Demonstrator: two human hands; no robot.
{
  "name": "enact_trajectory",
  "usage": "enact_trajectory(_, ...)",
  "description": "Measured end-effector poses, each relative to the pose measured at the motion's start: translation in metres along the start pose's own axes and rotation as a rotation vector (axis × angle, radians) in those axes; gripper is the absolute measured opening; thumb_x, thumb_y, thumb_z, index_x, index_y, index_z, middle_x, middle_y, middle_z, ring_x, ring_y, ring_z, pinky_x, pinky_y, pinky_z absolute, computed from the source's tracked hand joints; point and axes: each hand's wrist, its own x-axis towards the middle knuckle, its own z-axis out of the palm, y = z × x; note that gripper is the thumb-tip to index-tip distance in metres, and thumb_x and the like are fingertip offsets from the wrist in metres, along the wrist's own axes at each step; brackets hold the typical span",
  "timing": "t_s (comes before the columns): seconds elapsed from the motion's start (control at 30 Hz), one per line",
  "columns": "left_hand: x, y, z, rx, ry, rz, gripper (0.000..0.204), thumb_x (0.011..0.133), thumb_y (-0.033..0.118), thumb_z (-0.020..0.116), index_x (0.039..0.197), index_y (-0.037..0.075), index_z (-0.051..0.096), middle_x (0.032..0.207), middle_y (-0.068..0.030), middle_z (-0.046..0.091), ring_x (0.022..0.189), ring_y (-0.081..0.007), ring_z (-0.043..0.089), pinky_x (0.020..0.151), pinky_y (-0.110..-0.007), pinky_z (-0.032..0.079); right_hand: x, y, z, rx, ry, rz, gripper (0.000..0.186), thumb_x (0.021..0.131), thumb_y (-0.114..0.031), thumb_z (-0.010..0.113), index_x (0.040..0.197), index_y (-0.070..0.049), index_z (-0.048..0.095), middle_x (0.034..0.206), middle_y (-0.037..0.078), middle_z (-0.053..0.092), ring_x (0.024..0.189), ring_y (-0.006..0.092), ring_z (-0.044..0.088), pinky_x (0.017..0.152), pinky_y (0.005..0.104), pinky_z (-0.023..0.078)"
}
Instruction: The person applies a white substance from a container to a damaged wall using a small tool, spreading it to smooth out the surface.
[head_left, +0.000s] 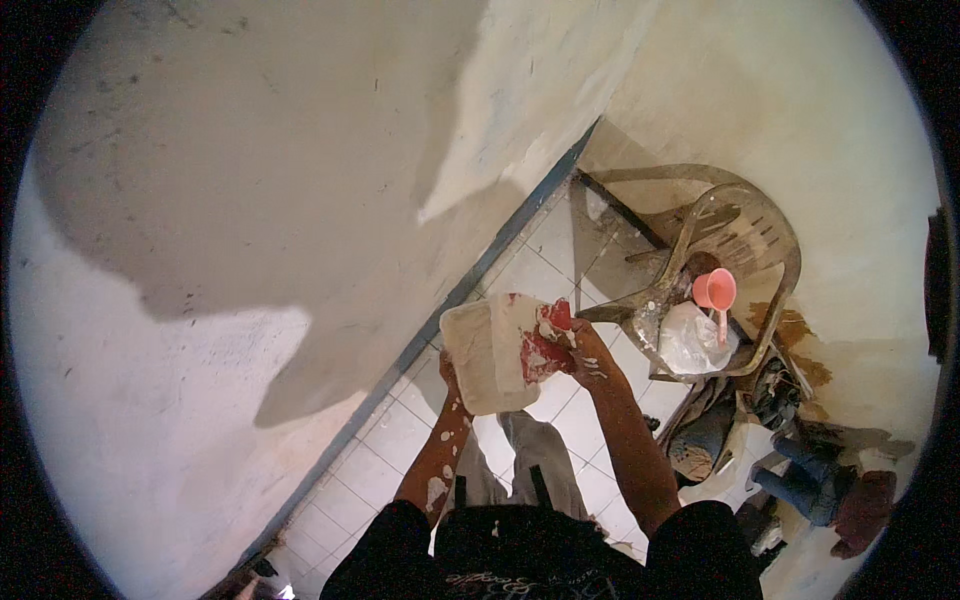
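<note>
A pale, rectangular plastic tub (462,330) is held in front of my body, over the tiled floor. My left hand (449,376) grips its left side, fingers mostly hidden behind it; white splashes dot that forearm. Inside the tub is an off-white paste that looks like wall putty (508,345). My right hand (587,355) is closed on a red scraper (544,352) smeared with white paste, which overlaps the right side of the tub. White smears also mark the right fingers.
A patchy wall (300,200) with a dark skirting strip (500,240) runs along my left. To the right a dirty plastic armchair (690,230) holds a pink dipper (714,289) and a clear plastic bag (690,340). Clothes (820,485) hang or lie at lower right.
</note>
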Motion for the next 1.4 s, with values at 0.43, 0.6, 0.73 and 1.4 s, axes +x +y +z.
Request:
enact_trajectory(0.43,-0.035,0.115,-0.164,-0.065,-0.136,-0.360,0.095,0.059,0.069,0.051,0.130,0.009,0.029,0.118,-0.0265,0.040,0.096,-0.0426,0.049,0.076,-0.062,0.039,0.228,0.199,-0.009,0.294,0.278,-0.315,0.022,0.083,-0.023,0.055,0.094,-0.005,0.055,0.072,0.003,0.057,0.051,0.0098,0.050,0.040,0.0235,0.036)
enact_trajectory(0.6,-0.086,0.148,-0.163,-0.059,-0.145,-0.239,0.088,0.060,0.069,0.052,0.124,0.010,0.036,0.109,-0.0207,0.047,0.090,-0.0373,0.052,0.071,-0.057,0.043,0.267,0.204,0.044,0.337,0.545,-0.418,0.013,0.081,-0.011,0.054,0.088,-0.002,0.061,0.072,0.002,0.059,0.059,0.0106,0.056,0.049,0.0231,0.044)
enact_trajectory(0.73,-0.113,0.174,-0.158,-0.063,0.011,-0.225,0.090,0.059,0.076,0.044,0.123,0.013,0.038,0.108,-0.0189,0.050,0.087,-0.0363,0.053,0.070,-0.057,0.043,0.274,0.207,0.079,0.426,0.514,-0.563,0.015,0.082,-0.013,0.055,0.089,-0.001,0.060,0.073,0.001,0.058,0.061,0.0090,0.055,0.051,0.0225,0.043)
enact_trajectory(1.4,-0.159,0.176,-0.167,0.050,0.129,-0.096,0.081,0.061,0.074,0.044,0.116,0.014,0.043,0.095,-0.0122,0.053,0.078,-0.0321,0.053,0.061,-0.052,0.043,0.266,0.198,0.061,0.500,0.578,-0.802,0.014,0.086,-0.009,0.046,0.096,-0.003,0.054,0.086,0.007,0.054,0.078,0.0179,0.057,0.064,0.0314,0.051)
